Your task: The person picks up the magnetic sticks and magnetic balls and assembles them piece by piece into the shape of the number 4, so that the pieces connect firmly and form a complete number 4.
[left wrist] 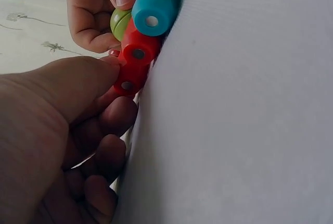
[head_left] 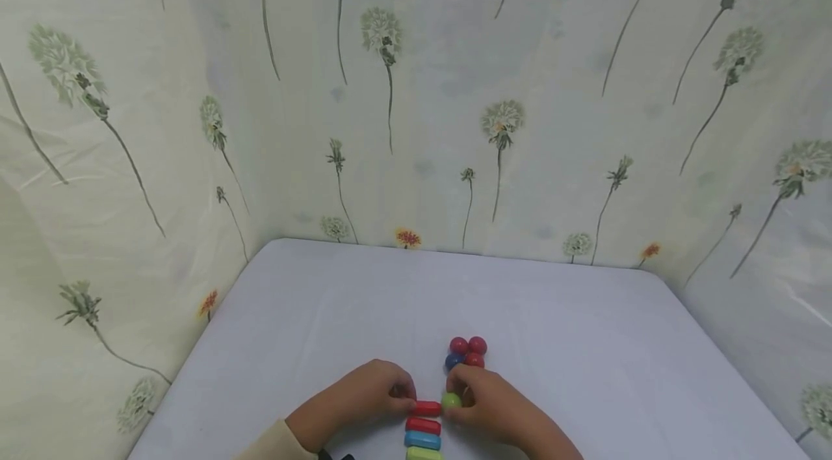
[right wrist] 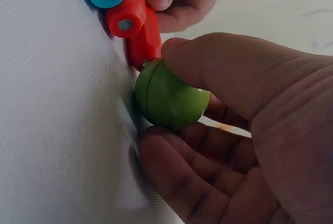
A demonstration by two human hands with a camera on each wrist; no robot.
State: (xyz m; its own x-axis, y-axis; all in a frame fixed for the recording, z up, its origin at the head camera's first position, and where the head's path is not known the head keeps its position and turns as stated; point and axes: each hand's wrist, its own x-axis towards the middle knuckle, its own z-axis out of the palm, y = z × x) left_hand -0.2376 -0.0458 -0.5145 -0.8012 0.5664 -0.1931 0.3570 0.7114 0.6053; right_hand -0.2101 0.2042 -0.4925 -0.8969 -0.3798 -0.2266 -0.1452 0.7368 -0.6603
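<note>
My left hand pinches the left end of the farthest red magnetic rod, thumb on top in the left wrist view. From the other side, my right hand holds a green ball between thumb and fingers. That ball is at the rod's right end; whether they touch is hard to tell. Nearer to me, side by side, lie a second red rod, a blue rod and a yellow-green rod. Round metal discs show in the rod ends in both wrist views.
Just beyond my right hand sits a cluster of red balls and a blue ball. A white cloth covers the table. Behind it and at both sides hangs a dandelion-print curtain.
</note>
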